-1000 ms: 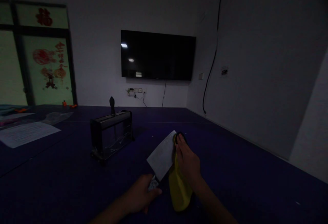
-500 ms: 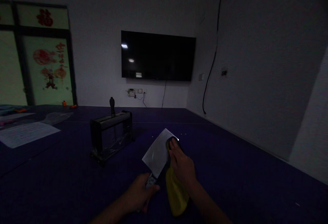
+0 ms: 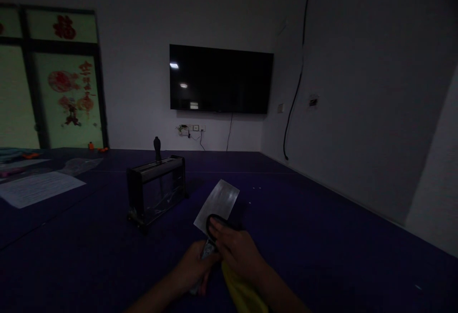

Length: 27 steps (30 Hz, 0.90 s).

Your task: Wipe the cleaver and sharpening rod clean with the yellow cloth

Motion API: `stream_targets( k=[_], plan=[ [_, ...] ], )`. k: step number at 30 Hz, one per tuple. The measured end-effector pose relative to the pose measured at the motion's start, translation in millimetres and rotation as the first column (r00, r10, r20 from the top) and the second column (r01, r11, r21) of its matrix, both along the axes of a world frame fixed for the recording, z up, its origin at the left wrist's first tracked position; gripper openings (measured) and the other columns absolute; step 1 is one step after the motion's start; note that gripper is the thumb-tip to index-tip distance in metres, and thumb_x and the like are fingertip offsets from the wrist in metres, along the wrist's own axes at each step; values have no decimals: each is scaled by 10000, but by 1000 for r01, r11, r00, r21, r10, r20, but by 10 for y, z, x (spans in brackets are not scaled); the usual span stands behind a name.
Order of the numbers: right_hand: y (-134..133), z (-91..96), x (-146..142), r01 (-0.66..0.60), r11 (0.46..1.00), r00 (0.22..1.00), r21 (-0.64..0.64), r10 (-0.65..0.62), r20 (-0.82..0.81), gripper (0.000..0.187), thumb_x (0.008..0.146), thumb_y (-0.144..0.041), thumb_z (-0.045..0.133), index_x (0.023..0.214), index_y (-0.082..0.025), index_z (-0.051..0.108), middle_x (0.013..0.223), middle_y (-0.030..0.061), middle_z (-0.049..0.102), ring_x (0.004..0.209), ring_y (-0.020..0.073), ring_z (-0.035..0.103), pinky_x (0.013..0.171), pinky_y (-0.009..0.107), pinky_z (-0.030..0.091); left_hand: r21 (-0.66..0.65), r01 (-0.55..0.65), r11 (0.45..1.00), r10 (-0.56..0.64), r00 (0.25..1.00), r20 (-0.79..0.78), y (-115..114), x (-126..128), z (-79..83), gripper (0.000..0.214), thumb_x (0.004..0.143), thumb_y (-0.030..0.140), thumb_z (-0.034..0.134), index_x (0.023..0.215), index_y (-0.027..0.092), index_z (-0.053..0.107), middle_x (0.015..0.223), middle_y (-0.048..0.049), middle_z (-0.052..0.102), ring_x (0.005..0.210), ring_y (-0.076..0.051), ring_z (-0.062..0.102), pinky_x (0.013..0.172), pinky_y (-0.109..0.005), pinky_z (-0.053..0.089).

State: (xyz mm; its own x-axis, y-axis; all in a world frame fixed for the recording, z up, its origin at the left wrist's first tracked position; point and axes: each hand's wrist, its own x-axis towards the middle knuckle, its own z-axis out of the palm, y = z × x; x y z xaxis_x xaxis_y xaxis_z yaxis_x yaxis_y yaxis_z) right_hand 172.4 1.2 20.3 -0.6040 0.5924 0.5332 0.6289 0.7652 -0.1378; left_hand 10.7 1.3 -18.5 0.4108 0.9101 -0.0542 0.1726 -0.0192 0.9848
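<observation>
My left hand (image 3: 195,266) is closed around the patterned grey handle of a cleaver (image 3: 220,201). Its wide metal blade points away from me, tilted up above the purple tabletop. Against the blade's lower part, near the handle, my right hand (image 3: 238,251) presses a folded cloth (image 3: 238,286), yellow with a dark side; the fingers lie flat over it. Left of the blade stands a knife block (image 3: 155,174) with see-through sides and black ends. A black-handled tool (image 3: 157,149) sticks up from its top slot.
On the left of the purple table (image 3: 322,246) lie a printed sheet (image 3: 39,189) and clear plastic wrap (image 3: 80,165). Small orange items (image 3: 91,146) sit near the far left edge. A wall runs along the right, and a television (image 3: 220,79) hangs ahead.
My right hand and the cloth have slid down the blade toward the handle, uncovering its upper right part. The blade has turned a little; my left hand keeps its grip.
</observation>
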Motion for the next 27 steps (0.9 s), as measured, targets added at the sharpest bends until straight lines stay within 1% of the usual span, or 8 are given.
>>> stream_targets(
  k=[3,8,11,15,20,24,25,27],
  plan=[
    [-67,20,-50,-46,998,999,-35,46,11,433,866,-168,362,1282,-182,482,1353,45,443,1185,144,483,960,281,428,44,4,999,-3,1000,-29,-13,14,4,531,656,706,491,656,177,448,354,70,432,265,-84,405,317,-186,303],
    [-86,52,-50,-73,997,997,6,73,19,412,879,-197,381,1277,-179,489,1346,40,458,1177,142,492,948,264,439,44,-2,999,5,998,-62,-41,30,36,554,667,719,462,759,172,466,355,81,441,256,-87,389,312,-189,299],
    [-80,72,-68,-38,998,998,42,35,50,422,890,-204,368,1302,-176,455,1371,39,426,1162,144,508,924,258,458,53,30,998,-25,996,-90,-53,27,49,512,707,665,465,812,163,475,367,82,455,262,-89,402,327,-190,317],
    [-68,78,-126,57,995,987,87,-69,145,435,895,-209,338,1318,-160,428,1406,44,369,1127,174,542,864,287,502,74,29,997,-20,994,-110,-39,22,23,494,749,622,428,874,147,475,390,67,486,281,-102,437,323,-189,314],
    [-47,44,-195,159,975,962,158,-189,197,445,890,-218,352,1329,-176,413,1413,57,359,997,193,622,739,293,549,78,10,997,5,983,-183,-15,40,-3,381,778,539,422,821,162,460,397,72,479,281,-94,437,319,-183,316],
    [-58,60,-246,182,959,957,216,-223,186,429,883,-200,378,1306,-178,444,1398,62,387,1095,199,565,731,274,543,62,-40,997,55,964,-260,-34,53,-3,288,777,458,444,786,170,444,389,78,464,275,-93,425,314,-183,303],
    [-62,70,-257,176,957,954,229,-223,198,424,882,-197,382,1299,-172,453,1399,63,385,1124,199,543,731,268,541,67,-53,996,69,961,-267,-41,53,-6,279,771,450,455,792,172,439,390,82,462,270,-92,417,312,-183,298],
    [-66,91,-273,168,956,947,240,-224,231,420,885,-191,376,1296,-162,454,1402,67,376,1121,190,545,722,258,539,83,-62,995,82,961,-265,-52,49,-9,283,759,448,474,815,173,433,398,89,465,262,-90,406,310,-185,296]
  ],
)
